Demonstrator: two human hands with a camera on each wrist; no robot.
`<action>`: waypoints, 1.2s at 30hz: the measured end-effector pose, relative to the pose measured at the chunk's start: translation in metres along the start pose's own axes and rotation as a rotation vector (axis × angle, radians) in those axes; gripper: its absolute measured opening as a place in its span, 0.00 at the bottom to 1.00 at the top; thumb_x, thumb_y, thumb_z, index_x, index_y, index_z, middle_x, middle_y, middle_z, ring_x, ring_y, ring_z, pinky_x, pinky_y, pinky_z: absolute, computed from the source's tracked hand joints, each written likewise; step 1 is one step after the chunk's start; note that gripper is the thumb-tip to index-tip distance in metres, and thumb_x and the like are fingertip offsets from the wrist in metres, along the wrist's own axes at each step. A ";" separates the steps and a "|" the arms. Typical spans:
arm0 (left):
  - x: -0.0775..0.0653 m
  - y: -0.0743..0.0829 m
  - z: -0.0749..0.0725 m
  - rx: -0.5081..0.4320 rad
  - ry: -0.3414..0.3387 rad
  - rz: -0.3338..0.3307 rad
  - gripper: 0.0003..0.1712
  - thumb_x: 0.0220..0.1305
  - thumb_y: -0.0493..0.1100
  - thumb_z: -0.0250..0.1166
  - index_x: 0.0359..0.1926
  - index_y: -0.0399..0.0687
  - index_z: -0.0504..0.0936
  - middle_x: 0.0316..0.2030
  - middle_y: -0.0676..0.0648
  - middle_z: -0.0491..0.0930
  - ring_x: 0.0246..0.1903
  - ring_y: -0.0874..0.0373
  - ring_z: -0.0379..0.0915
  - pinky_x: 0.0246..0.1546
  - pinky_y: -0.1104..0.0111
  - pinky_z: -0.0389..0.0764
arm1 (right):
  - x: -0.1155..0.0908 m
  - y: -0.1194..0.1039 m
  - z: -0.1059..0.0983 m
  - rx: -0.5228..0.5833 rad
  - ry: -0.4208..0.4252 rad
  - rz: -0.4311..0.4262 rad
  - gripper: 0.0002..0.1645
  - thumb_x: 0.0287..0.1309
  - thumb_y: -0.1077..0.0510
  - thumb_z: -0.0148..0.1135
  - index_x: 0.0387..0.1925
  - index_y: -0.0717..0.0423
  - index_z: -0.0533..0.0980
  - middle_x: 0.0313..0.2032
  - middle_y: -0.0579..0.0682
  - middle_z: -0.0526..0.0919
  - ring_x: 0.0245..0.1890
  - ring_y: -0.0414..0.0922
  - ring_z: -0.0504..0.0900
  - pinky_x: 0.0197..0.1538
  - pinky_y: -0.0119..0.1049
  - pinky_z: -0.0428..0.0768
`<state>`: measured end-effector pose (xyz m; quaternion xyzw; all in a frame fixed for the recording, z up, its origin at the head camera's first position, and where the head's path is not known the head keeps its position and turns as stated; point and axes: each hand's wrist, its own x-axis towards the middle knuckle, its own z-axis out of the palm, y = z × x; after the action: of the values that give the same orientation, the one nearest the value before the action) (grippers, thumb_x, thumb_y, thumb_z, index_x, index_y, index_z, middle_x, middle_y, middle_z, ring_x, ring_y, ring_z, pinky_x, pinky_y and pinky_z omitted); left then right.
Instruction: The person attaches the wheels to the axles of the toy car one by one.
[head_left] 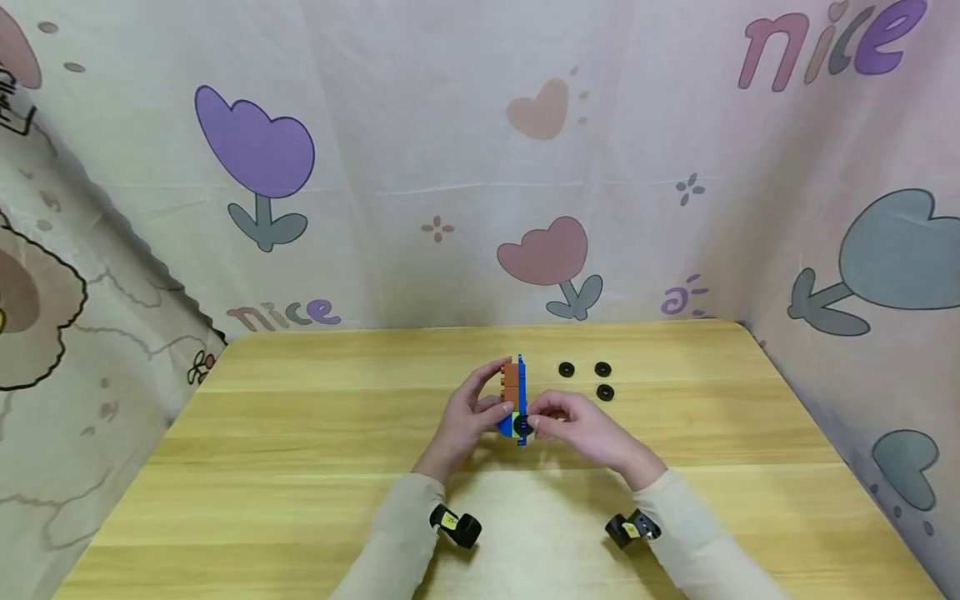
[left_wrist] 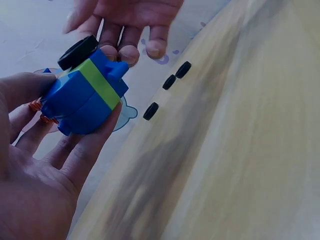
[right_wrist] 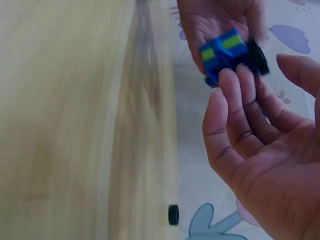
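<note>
A person holds a blue-and-orange toy truck (head_left: 512, 390) above a wooden table (head_left: 300, 433), the body gripped between the thumb and fingers of the left hand (head_left: 467, 421). One black wheel (head_left: 522, 426) sits against the truck's side, just beyond the left thumb and next to the fingertips of the right hand (head_left: 588, 429). Those right fingers are gently bent, the thumb standing apart from them; the right wrist view shows nothing gripped between them. A lime-green band (left_wrist: 100, 85) runs across the blue end, above the left fingertips.

The work looks to be in its early stages: a single wheel appears to be in place, though whether it is pressed fully home cannot be told. Three more lie loose on the wood. The first wheel (head_left: 566, 369) is just ahead of the right fingers; the second wheel (head_left: 603, 369) and third wheel (head_left: 605, 392) lie close together, farther to the right of those fingertips. All three seem left to be fitted.

The left fingers wrap part of the body, hiding some of it, and could crowd access to that side. Nearer the person than either hand's fingers, black wrist cameras (head_left: 456, 527) sit at both cuffs. Well beyond the fingertips hangs a cloth (head_left: 420, 125) printed with flowers.
</note>
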<state>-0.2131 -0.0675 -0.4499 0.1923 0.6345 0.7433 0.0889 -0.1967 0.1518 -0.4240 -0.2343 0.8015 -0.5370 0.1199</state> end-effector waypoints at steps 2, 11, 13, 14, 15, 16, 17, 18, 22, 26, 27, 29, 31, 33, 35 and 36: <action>0.000 -0.001 0.000 -0.006 0.003 -0.008 0.34 0.68 0.33 0.63 0.71 0.54 0.65 0.72 0.50 0.57 0.48 0.45 0.78 0.34 0.61 0.83 | -0.002 0.001 -0.008 -0.078 0.032 0.009 0.14 0.70 0.53 0.58 0.45 0.60 0.79 0.39 0.50 0.82 0.41 0.48 0.79 0.46 0.47 0.79; -0.001 -0.002 -0.006 0.004 0.042 -0.030 0.33 0.66 0.33 0.64 0.69 0.58 0.68 0.70 0.53 0.60 0.49 0.45 0.78 0.39 0.57 0.83 | -0.009 0.020 -0.058 -0.342 0.184 0.091 0.13 0.63 0.60 0.63 0.46 0.65 0.77 0.37 0.49 0.79 0.39 0.47 0.77 0.45 0.43 0.78; -0.002 -0.002 -0.005 0.003 0.035 -0.019 0.33 0.66 0.32 0.64 0.69 0.56 0.68 0.70 0.52 0.60 0.48 0.45 0.78 0.38 0.58 0.83 | -0.010 0.027 -0.068 -0.417 0.201 0.116 0.14 0.61 0.62 0.64 0.45 0.66 0.77 0.38 0.52 0.79 0.39 0.48 0.77 0.45 0.44 0.78; -0.002 -0.002 -0.005 0.001 0.033 -0.016 0.33 0.66 0.32 0.64 0.69 0.56 0.67 0.70 0.52 0.60 0.47 0.45 0.78 0.38 0.58 0.83 | -0.011 0.029 -0.073 -0.452 0.202 0.130 0.14 0.61 0.62 0.65 0.46 0.66 0.77 0.39 0.53 0.78 0.40 0.49 0.77 0.45 0.46 0.78; -0.002 -0.002 -0.005 -0.001 0.032 -0.015 0.33 0.66 0.31 0.64 0.69 0.55 0.67 0.70 0.51 0.61 0.47 0.46 0.78 0.38 0.59 0.83 | -0.011 0.032 -0.077 -0.486 0.196 0.140 0.15 0.60 0.62 0.65 0.46 0.67 0.76 0.40 0.55 0.77 0.40 0.50 0.77 0.46 0.47 0.78; -0.002 -0.003 -0.005 -0.004 0.031 -0.013 0.34 0.65 0.31 0.64 0.69 0.54 0.67 0.70 0.51 0.61 0.46 0.46 0.78 0.38 0.59 0.83 | -0.012 0.035 -0.081 -0.518 0.186 0.148 0.16 0.60 0.62 0.66 0.47 0.67 0.76 0.41 0.56 0.77 0.41 0.51 0.77 0.47 0.49 0.77; -0.002 -0.003 -0.006 -0.006 0.030 -0.013 0.34 0.65 0.31 0.64 0.69 0.54 0.67 0.70 0.51 0.61 0.46 0.46 0.78 0.39 0.59 0.83 | -0.012 0.037 -0.084 -0.543 0.176 0.160 0.17 0.59 0.62 0.66 0.47 0.67 0.76 0.43 0.57 0.76 0.42 0.52 0.77 0.48 0.51 0.77; -0.003 -0.003 -0.006 -0.006 0.028 -0.013 0.34 0.65 0.31 0.64 0.69 0.53 0.67 0.70 0.50 0.61 0.46 0.46 0.78 0.39 0.59 0.83 | -0.013 0.040 -0.087 -0.565 0.165 0.169 0.18 0.59 0.61 0.67 0.48 0.67 0.76 0.44 0.58 0.75 0.42 0.53 0.77 0.49 0.52 0.77; -0.004 -0.004 -0.006 -0.010 0.030 -0.020 0.35 0.65 0.30 0.64 0.70 0.51 0.66 0.69 0.47 0.61 0.46 0.46 0.78 0.41 0.59 0.83 | -0.011 0.047 -0.092 -0.601 0.114 0.189 0.21 0.57 0.60 0.68 0.49 0.67 0.75 0.45 0.58 0.74 0.43 0.54 0.75 0.51 0.54 0.75; -0.004 -0.006 -0.006 -0.007 0.028 -0.028 0.35 0.64 0.29 0.64 0.70 0.51 0.66 0.69 0.46 0.61 0.46 0.45 0.78 0.42 0.58 0.82 | -0.007 0.051 -0.092 -0.622 0.099 0.197 0.21 0.57 0.60 0.68 0.50 0.67 0.75 0.44 0.57 0.74 0.42 0.53 0.75 0.50 0.53 0.75; -0.003 -0.006 -0.005 -0.007 0.030 -0.032 0.35 0.64 0.30 0.64 0.70 0.51 0.66 0.69 0.46 0.61 0.47 0.45 0.78 0.42 0.58 0.82 | -0.006 0.052 -0.091 -0.630 0.101 0.203 0.22 0.57 0.60 0.68 0.50 0.67 0.75 0.44 0.58 0.74 0.42 0.53 0.75 0.50 0.53 0.75; -0.003 -0.007 -0.005 0.001 0.035 -0.039 0.35 0.64 0.30 0.64 0.70 0.51 0.66 0.69 0.46 0.61 0.47 0.45 0.78 0.43 0.58 0.82 | -0.004 0.052 -0.091 -0.641 0.108 0.219 0.22 0.57 0.59 0.68 0.50 0.67 0.75 0.44 0.58 0.75 0.43 0.54 0.76 0.52 0.54 0.75; -0.004 -0.008 -0.005 0.002 0.041 -0.045 0.35 0.64 0.30 0.64 0.70 0.51 0.66 0.69 0.47 0.61 0.48 0.44 0.78 0.44 0.57 0.82 | -0.002 0.052 -0.090 -0.649 0.110 0.234 0.22 0.57 0.58 0.68 0.49 0.68 0.75 0.44 0.59 0.75 0.44 0.55 0.76 0.53 0.55 0.74; -0.004 -0.008 -0.005 0.004 0.043 -0.050 0.35 0.64 0.29 0.64 0.70 0.51 0.66 0.69 0.47 0.61 0.49 0.44 0.77 0.44 0.57 0.82 | 0.000 0.052 -0.089 -0.655 0.110 0.246 0.22 0.57 0.58 0.68 0.48 0.68 0.75 0.44 0.59 0.75 0.45 0.56 0.76 0.54 0.56 0.73; -0.004 -0.009 -0.006 0.006 0.041 -0.050 0.35 0.64 0.28 0.64 0.70 0.50 0.66 0.70 0.47 0.61 0.49 0.43 0.77 0.45 0.57 0.81 | 0.002 0.053 -0.089 -0.657 0.111 0.248 0.22 0.56 0.58 0.68 0.48 0.68 0.75 0.44 0.59 0.75 0.45 0.56 0.76 0.54 0.56 0.73; -0.005 -0.009 -0.006 0.007 0.041 -0.050 0.35 0.64 0.28 0.64 0.70 0.50 0.66 0.70 0.46 0.61 0.49 0.43 0.77 0.46 0.57 0.81 | 0.003 0.053 -0.088 -0.655 0.114 0.246 0.21 0.56 0.59 0.68 0.48 0.67 0.75 0.43 0.59 0.75 0.45 0.56 0.76 0.54 0.56 0.73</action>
<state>-0.2124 -0.0731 -0.4600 0.1617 0.6434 0.7424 0.0937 -0.2517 0.2380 -0.4380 -0.1316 0.9588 -0.2451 0.0572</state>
